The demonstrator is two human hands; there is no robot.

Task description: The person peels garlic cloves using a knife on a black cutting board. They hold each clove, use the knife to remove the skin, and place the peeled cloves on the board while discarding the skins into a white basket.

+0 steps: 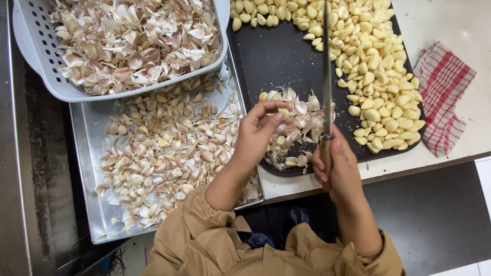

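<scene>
Garlic clove [283,111] pinched between fingertips of left hand [258,134], held just above a small heap of loose skins [296,125] on the near part of the black tray [279,56]. Right hand [337,166] clamped around the wooden handle of a knife [327,76], long blade pointing away, edge-on to the camera, just right of the clove. Peeled cloves [376,66] piled along the tray's far and right sides. To the left, a metal tray [87,153] spread with unpeeled cloves [153,153], and over its far end a grey perforated basket [38,51] heaped with papery skins. Red-checked cloth [442,94] on the white counter beside the black tray. Tan sleeves at both wrists.
</scene>
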